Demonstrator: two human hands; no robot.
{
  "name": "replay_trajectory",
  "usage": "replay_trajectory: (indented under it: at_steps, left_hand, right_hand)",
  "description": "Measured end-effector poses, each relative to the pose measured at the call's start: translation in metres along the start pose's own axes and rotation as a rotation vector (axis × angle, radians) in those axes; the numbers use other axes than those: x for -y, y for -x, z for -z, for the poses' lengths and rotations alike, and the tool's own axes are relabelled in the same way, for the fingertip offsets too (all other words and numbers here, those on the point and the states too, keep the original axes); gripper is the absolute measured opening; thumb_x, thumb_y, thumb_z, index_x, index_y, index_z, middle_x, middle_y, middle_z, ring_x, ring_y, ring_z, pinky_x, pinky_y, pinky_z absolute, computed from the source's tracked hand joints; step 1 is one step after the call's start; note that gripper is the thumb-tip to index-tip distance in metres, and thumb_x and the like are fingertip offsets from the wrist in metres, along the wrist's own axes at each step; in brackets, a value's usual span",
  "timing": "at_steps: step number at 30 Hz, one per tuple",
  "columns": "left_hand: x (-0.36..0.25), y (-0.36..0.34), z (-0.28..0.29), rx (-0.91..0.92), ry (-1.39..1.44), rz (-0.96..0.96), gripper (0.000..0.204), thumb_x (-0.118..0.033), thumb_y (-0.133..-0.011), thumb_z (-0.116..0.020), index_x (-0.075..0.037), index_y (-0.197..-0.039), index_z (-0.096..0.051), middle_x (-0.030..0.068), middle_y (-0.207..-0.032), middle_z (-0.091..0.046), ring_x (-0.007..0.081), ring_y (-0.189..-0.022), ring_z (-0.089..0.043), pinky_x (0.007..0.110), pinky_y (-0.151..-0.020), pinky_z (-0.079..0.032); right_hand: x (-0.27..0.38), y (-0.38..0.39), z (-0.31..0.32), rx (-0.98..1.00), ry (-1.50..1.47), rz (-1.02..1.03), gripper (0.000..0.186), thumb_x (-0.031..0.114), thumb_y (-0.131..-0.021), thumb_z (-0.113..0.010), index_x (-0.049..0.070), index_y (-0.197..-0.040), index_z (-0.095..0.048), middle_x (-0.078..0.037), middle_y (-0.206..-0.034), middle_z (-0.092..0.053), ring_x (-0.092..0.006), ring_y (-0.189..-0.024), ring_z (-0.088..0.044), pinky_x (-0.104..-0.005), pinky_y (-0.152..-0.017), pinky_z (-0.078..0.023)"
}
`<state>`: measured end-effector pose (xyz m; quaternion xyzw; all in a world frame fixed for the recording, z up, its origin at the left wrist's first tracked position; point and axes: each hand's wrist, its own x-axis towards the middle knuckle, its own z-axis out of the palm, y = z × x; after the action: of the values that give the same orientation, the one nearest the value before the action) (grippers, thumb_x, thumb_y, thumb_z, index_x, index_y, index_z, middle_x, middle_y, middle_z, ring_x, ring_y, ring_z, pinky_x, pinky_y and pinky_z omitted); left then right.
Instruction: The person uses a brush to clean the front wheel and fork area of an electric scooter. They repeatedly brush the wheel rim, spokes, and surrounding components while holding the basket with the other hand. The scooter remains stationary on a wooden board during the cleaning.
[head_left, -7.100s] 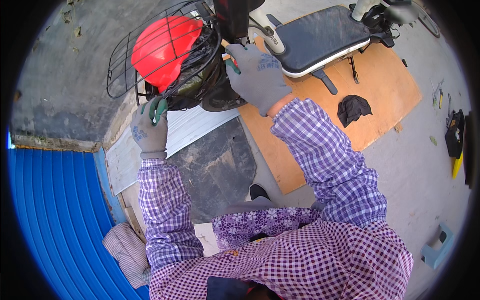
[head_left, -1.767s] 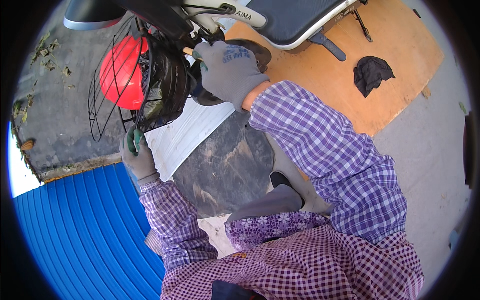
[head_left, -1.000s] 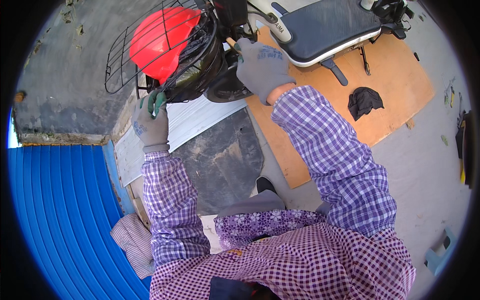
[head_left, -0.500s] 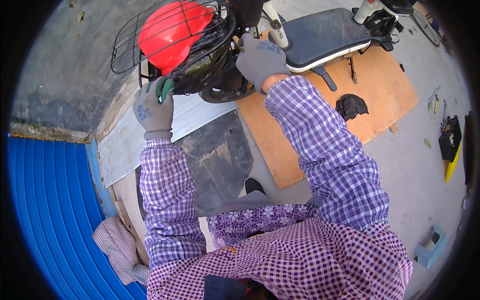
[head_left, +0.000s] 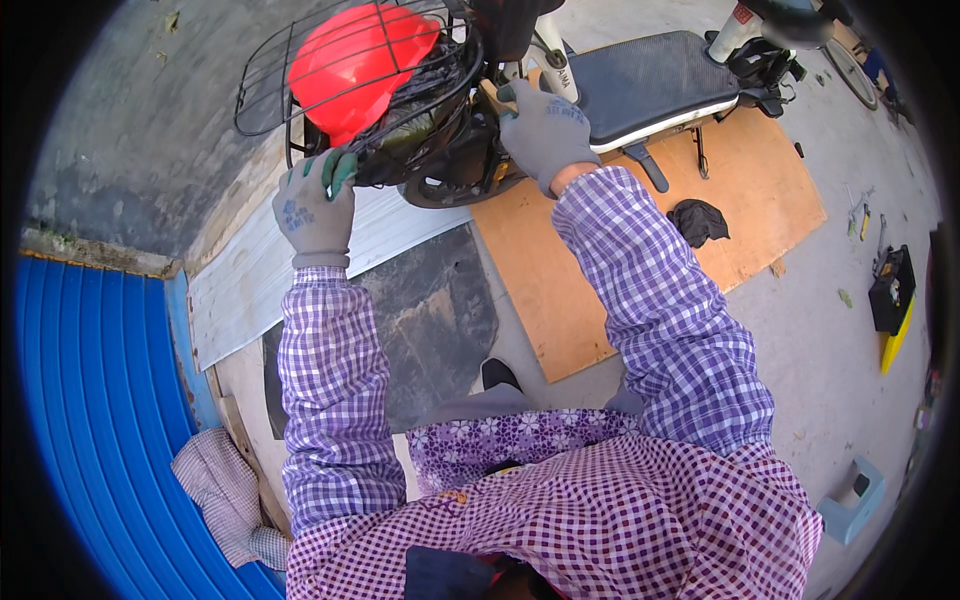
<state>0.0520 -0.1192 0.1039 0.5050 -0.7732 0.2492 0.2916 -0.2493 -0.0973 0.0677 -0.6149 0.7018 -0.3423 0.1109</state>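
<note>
Gray-gloved left hand [head_left: 315,208]: fingers curled over near lower edge of the black wire basket [head_left: 474,72], apparently grasping it; fingertip contact partly hidden. Gray-gloved right hand [head_left: 548,135]: closed on a short tan, wood-like stick [head_left: 489,94], thumb side up. Stick sits right of the basket, beside the electric scooter's dark front column; its visible end points up-left toward basket and column, long axis slanting from upper left down-right into the glove. Far end and buried part can't be made out. For good handling, likely best to hold the basket firm with the left so the front end doesn't swing, and move the stick along its own axis, clear of wires. In basket: red helmet [head_left: 355,70], black plastic bag [head_left: 415,95]. Further out: scooter's black footboard [head_left: 640,85], orange-brown board [head_left: 560,290] under it, crumpled black cloth [head_left: 698,222], blue stool [head_left: 855,500] lower right.
</note>
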Motion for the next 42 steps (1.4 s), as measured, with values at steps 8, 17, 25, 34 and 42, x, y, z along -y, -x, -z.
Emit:
replay_trajectory:
  at_steps: [8,17,25,34,42]
  left_hand:
    - [0.001,0.001,0.0,-0.041,0.02,0.007,0.022,-0.034,-0.086,-0.078,-0.019,-0.102,-0.076,0.0048,-0.093,-0.072,0.0305,-0.089,-0.068,0.043,-0.076,-0.053]
    - [-0.001,0.002,0.006,0.014,0.022,0.026,0.023,-0.03,-0.09,-0.077,-0.014,-0.107,-0.076,0.0089,-0.098,-0.071,0.0319,-0.094,-0.067,0.043,-0.081,-0.052]
    - [-0.003,0.0,0.009,-0.006,0.045,0.007,0.025,-0.028,-0.09,-0.078,-0.011,-0.107,-0.076,0.0104,-0.097,-0.071,0.0327,-0.089,-0.068,0.042,-0.077,-0.053]
    - [-0.005,-0.003,0.012,-0.015,0.035,-0.006,0.024,-0.026,-0.085,-0.081,-0.013,-0.104,-0.077,0.0077,-0.092,-0.072,0.031,-0.087,-0.067,0.042,-0.075,-0.053]
    - [-0.006,-0.006,0.017,-0.013,0.018,-0.017,0.025,-0.023,-0.085,-0.081,-0.012,-0.106,-0.077,0.0093,-0.094,-0.071,0.0322,-0.088,-0.068,0.042,-0.075,-0.052]
  right_hand:
    - [-0.054,0.017,0.019,0.027,-0.384,-0.044,0.034,0.02,-0.091,-0.069,0.009,-0.123,-0.069,-0.016,-0.104,-0.075,-0.0322,-0.097,-0.072,-0.0424,-0.086,-0.055]
    - [-0.086,-0.003,0.003,-0.027,-0.691,-0.171,0.032,0.008,-0.092,-0.07,0.008,-0.123,-0.071,-0.008,-0.094,-0.073,-0.0155,-0.075,-0.067,-0.0298,-0.068,-0.055]
    - [-0.139,-0.038,-0.02,0.236,-1.326,-0.425,0.034,0.001,-0.097,-0.063,0.006,-0.13,-0.067,-0.002,-0.091,-0.066,-0.0061,-0.065,-0.053,-0.0219,-0.058,-0.047]
    - [-0.186,-0.092,-0.03,0.466,-1.268,-0.245,0.034,0.005,-0.101,-0.064,0.004,-0.135,-0.063,-0.004,-0.097,-0.067,-0.0082,-0.07,-0.057,-0.0214,-0.057,-0.047]
    - [-0.159,-0.114,0.019,0.576,-0.963,-0.188,0.032,0.009,-0.099,-0.067,0.002,-0.131,-0.064,-0.005,-0.099,-0.072,-0.0122,-0.079,-0.066,-0.0231,-0.066,-0.055]
